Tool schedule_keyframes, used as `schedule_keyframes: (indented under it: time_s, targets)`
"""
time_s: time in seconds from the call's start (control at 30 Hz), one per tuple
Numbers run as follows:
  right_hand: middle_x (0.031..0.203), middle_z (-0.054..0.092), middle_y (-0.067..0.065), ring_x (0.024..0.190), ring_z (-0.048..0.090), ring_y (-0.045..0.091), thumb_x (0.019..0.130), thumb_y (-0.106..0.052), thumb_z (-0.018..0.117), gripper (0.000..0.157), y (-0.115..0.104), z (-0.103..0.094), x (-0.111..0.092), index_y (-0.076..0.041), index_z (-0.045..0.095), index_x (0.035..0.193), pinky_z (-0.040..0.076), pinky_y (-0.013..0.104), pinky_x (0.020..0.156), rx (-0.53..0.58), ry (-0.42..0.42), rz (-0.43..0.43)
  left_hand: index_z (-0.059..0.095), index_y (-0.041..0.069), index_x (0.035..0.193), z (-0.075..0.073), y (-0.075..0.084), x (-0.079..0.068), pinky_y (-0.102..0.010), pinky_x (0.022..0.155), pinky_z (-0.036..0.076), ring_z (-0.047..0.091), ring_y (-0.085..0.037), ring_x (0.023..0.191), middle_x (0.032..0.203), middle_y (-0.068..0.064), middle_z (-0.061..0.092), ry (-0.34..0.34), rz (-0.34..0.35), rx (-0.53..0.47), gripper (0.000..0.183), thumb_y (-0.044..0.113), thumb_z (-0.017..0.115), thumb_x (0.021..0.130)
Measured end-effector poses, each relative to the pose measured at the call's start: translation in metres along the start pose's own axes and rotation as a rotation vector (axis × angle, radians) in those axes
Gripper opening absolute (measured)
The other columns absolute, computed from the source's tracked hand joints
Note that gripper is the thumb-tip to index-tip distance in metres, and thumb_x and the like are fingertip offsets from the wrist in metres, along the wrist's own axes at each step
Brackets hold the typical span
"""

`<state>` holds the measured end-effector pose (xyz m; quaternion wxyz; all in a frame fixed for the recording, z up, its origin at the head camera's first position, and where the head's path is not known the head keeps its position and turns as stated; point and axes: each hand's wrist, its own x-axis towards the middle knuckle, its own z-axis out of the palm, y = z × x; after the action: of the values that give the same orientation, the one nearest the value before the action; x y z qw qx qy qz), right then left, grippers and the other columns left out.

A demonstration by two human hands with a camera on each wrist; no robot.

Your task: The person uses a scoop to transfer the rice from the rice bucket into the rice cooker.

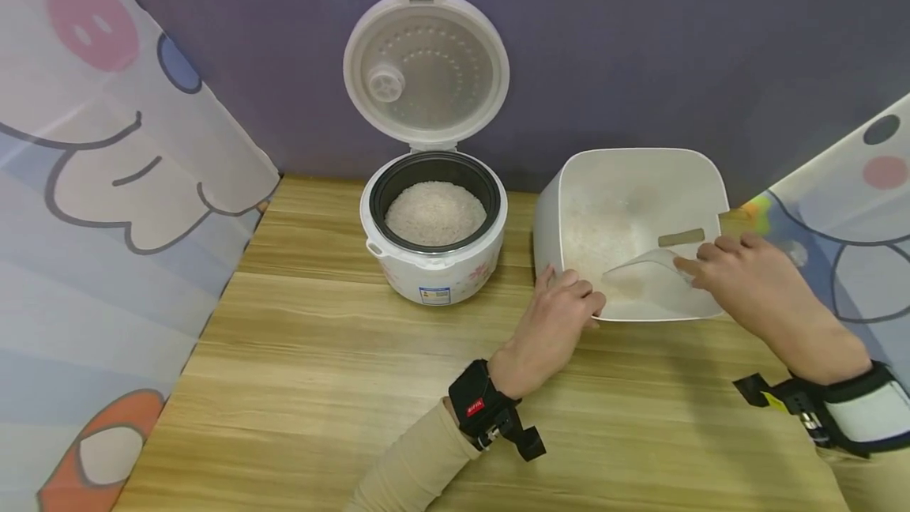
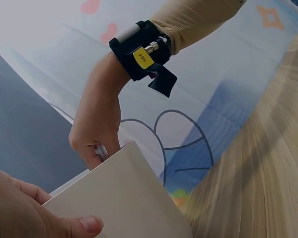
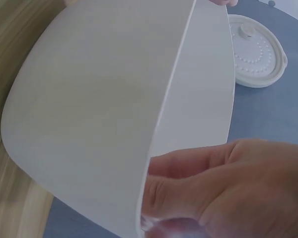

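My left hand [image 1: 550, 322] grips the front left corner of a white rice bin [image 1: 547, 231], fingers over the rim; in the left wrist view its thumb lies along the outer wall. With my right hand [image 1: 753, 283] I hold a clear plastic scoop [image 1: 650, 258] by its handle, inside the bin's right half. The scoop's tip points left toward the rice [image 1: 593, 239] on the bin's floor. In the right wrist view, the bin's wall [image 3: 84, 99] hides the fingertips and most of the scoop.
Left of the bin stands a white rice cooker [image 1: 455, 283] with its lid [image 1: 434, 62] raised. White rice [image 1: 435, 214] lies in its dark inner pot [image 1: 389, 194]. The wooden table [image 1: 298, 385] meets a dark wall [image 1: 604, 46] behind and printed cartoon sheets [image 1: 135, 204] at the sides.
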<state>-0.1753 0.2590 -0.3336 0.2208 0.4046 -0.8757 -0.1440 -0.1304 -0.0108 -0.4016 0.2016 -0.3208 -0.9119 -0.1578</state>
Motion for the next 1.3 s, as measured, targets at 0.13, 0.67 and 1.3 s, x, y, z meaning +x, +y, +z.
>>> schedule_keyframes:
  time_s: [0.13, 0.67, 1.3]
  targets:
    - [0.078, 0.068, 0.013, 0.071, 0.066, 0.035, 0.081, -0.026, 0.073, 0.024, -0.001, 0.004, 0.0, -0.01, 0.078, 0.098, 0.044, 0.044, 0.055, 0.028, -0.012, -0.016, 0.076, 0.022, 0.097, 0.0, 0.0, 0.0, -0.048, 0.114, 0.044, 0.057, -0.009, 0.101, 0.098, 0.012, 0.071, 0.002, -0.008, -0.011, 0.018, 0.035, 0.076, 0.084]
    - [0.078, 0.072, 0.004, 0.052, 0.051, 0.015, 0.082, -0.023, 0.083, 0.032, -0.013, 0.01, 0.02, -0.015, 0.079, 0.114, 0.037, 0.033, 0.039, 0.262, -0.246, 0.13, 0.075, 0.023, 0.096, -0.001, 0.0, 0.002, -0.047, 0.116, 0.041, 0.057, -0.008, 0.104, 0.1, 0.014, 0.071, -0.029, 0.002, -0.016, 0.018, 0.038, 0.071, 0.086]
    - [0.075, 0.072, -0.003, 0.052, 0.035, 0.003, 0.086, -0.02, 0.082, 0.027, -0.018, 0.018, 0.022, -0.012, 0.08, 0.112, 0.027, 0.024, 0.044, 0.418, -0.231, 0.162, 0.075, 0.023, 0.096, -0.001, -0.002, 0.002, -0.046, 0.116, 0.042, 0.056, -0.007, 0.1, 0.099, 0.014, 0.07, -0.038, 0.007, -0.007, 0.018, 0.038, 0.074, 0.085]
